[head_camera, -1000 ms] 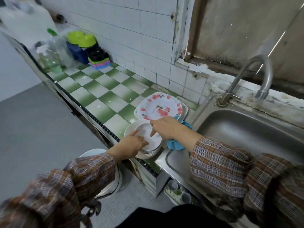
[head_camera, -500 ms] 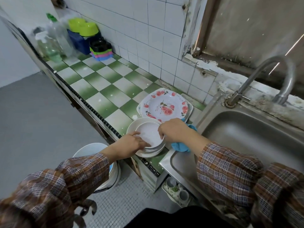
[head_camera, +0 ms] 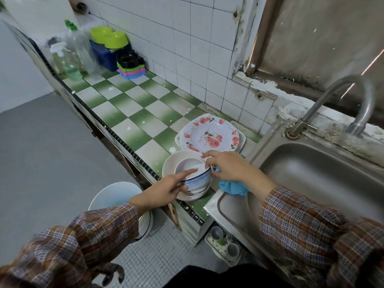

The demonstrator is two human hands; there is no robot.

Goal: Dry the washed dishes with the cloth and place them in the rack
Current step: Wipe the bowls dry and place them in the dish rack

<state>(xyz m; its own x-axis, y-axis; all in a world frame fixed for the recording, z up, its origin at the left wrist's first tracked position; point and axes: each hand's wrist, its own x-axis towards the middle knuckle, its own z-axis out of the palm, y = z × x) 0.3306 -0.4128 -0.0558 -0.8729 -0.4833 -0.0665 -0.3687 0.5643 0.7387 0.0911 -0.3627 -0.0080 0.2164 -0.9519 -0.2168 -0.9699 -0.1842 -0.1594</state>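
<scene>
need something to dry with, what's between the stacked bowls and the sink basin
Head view: a bunched blue cloth, partly under the right hand, lies between the stacked bowls and the sink.

Home kitchen. Had steel sink (head_camera: 315, 179) w/ tap (head_camera: 340, 100), green-checked tile counter (head_camera: 128, 109). Washed dishes (head_camera: 209, 135) sat beside sink.

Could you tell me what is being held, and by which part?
The top bowl, by its rim: left hand at the near side, right hand at the far side. The cloth lies under the right hand.
</scene>
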